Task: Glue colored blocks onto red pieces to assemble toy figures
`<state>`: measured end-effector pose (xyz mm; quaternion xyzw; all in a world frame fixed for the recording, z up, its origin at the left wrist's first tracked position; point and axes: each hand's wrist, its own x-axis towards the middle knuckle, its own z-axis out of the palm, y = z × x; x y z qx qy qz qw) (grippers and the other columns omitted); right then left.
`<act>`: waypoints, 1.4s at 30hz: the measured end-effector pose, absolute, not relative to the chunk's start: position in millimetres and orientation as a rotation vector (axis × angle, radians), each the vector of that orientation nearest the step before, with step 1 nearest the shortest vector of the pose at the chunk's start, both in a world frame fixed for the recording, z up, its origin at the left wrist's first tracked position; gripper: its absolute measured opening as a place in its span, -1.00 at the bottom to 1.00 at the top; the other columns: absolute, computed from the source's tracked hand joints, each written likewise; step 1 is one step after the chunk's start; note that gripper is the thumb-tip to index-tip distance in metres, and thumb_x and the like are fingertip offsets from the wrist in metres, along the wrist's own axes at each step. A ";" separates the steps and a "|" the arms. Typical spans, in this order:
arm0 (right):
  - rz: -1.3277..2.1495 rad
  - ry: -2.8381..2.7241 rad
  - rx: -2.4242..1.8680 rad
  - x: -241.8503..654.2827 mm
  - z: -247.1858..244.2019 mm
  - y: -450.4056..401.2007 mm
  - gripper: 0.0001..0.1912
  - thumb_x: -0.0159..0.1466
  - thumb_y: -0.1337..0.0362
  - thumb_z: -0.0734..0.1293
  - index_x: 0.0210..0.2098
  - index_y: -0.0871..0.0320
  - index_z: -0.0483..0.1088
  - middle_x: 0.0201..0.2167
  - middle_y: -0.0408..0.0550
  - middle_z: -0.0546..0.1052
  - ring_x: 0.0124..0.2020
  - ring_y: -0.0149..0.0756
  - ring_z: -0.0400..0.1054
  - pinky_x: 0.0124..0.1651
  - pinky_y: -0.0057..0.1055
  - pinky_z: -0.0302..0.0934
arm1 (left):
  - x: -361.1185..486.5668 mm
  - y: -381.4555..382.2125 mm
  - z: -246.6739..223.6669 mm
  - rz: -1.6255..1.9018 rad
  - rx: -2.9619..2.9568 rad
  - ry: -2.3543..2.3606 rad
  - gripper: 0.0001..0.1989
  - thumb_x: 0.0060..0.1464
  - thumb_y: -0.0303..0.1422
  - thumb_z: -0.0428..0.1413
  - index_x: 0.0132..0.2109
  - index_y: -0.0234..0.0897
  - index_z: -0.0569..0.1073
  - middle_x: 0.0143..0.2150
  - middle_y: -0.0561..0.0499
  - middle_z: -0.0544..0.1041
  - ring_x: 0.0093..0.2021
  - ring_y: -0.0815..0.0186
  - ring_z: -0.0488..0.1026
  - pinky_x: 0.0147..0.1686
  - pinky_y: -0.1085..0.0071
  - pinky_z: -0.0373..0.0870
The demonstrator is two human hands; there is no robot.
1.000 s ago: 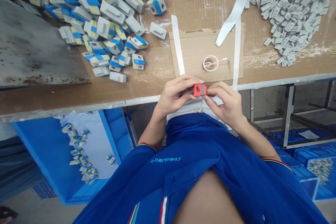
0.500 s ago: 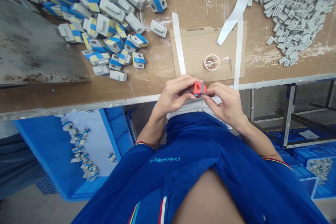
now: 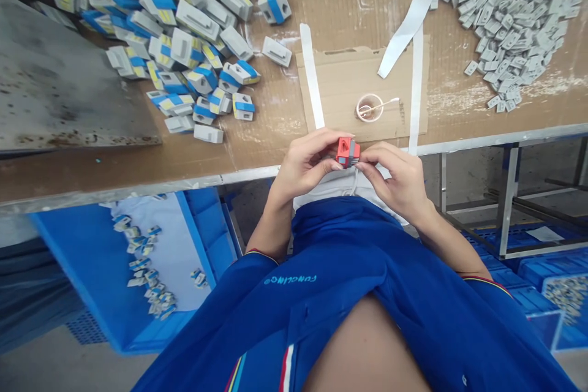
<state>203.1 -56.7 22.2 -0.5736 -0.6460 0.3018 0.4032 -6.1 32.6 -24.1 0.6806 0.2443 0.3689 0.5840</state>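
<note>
the counter (image 3: 271, 104) spans the upper part of the view and has a brown, scuffed surface. a blue bin (image 3: 78, 257) stands below its near edge at left; a white sheet (image 3: 179, 269) lines it and carries banded blocks. a grey metal panel (image 3: 68, 86), stained along its lower edge, occupies the counter's left end. beside it lies a heap of grey blocks (image 3: 188, 30), many with blue and yellow bands. a heap of small grey pieces (image 3: 509, 30) lies at far right. between the heaps, a cardboard sheet (image 3: 340, 79) lies flat, with a white strip along each side.

the left hand (image 3: 305, 162) grasps the left side of a red block between thumb and fingers. the right hand (image 3: 397, 177) pinches the right side of the same block with its fingertips. a small cup (image 3: 370, 108) stands on the cardboard sheet. the red block (image 3: 344, 148), fitted with a grey band, is held at the counter's near edge, directly below the cup in view. a thin swab (image 3: 390, 101) rests across the cup, tip outward.
</note>
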 end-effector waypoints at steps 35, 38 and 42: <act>0.763 -1.727 -1.540 202.4 27.5 -53.8 -0.88 0.45 0.36 0.37 -0.24 0.09 0.50 -0.37 -0.11 0.62 -0.37 -0.30 0.49 -0.28 -0.40 0.30 | -6.4 34.4 -23.6 0.806 1.668 0.576 -0.53 0.31 -0.06 0.37 0.20 -0.25 0.69 -0.02 -0.16 0.75 -0.07 0.21 0.72 -0.10 0.39 0.68; 0.770 -1.735 -1.524 205.1 31.0 -54.8 -0.89 0.45 0.36 0.38 -0.24 0.09 0.52 -0.34 -0.09 0.64 -0.36 -0.30 0.50 -0.28 -0.40 0.31 | -6.2 32.3 -25.0 0.811 1.602 0.580 -0.53 0.28 -0.10 0.40 0.23 -0.22 0.69 0.01 -0.16 0.75 -0.06 0.20 0.75 -0.09 0.39 0.71; 0.784 -1.741 -1.502 206.3 34.9 -56.0 -0.89 0.46 0.38 0.39 -0.22 0.09 0.52 -0.32 -0.09 0.66 -0.36 -0.32 0.50 -0.28 -0.41 0.30 | -6.7 30.8 -25.8 0.797 1.507 0.548 -0.53 0.27 -0.17 0.41 0.27 -0.17 0.68 0.03 -0.15 0.77 -0.07 0.20 0.77 -0.05 0.41 0.72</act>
